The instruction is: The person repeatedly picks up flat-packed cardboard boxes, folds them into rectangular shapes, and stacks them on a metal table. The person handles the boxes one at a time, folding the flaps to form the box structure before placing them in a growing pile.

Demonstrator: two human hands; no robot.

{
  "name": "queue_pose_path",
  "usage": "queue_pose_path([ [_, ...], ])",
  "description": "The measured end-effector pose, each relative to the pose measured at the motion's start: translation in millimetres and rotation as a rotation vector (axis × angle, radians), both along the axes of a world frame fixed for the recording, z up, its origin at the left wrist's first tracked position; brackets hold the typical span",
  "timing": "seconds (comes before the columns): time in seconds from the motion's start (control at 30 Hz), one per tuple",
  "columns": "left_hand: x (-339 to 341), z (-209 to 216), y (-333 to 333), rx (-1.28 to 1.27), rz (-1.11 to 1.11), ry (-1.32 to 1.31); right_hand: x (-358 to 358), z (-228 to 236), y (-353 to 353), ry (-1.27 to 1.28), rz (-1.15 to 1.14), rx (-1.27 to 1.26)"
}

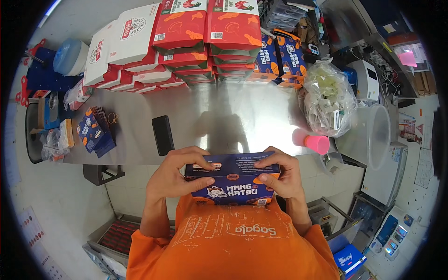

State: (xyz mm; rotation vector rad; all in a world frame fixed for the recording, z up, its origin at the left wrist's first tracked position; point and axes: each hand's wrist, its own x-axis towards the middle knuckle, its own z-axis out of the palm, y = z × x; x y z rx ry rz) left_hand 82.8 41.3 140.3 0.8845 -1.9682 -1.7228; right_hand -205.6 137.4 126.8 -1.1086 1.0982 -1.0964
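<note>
Blue box (pixel 233 189) is before my chest, near the edge of the table (pixel 200 135), and I hold it by its two ends with my left hand (pixel 176 175) and my right hand (pixel 284 175), both half closed upon it, while a phone (pixel 162 135) lies on the table, farther from me.

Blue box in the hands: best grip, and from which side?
Probably near both short ends, left hand from the left, right hand from the right: the blue box is long and narrow, letting each thumb press the wide face while fingers lie on the narrow one.
</note>
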Motion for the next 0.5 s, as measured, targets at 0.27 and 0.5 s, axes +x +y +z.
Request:
queue_pose_path([
  [0.27,-27,32,-13,-0.284,-0.237,-0.222,-3,23,-18,0.196,0.189,0.013],
  [0.5,-22,23,-12,0.047,-0.057,-0.167,0,18,-14,0.141,0.119,0.074],
])
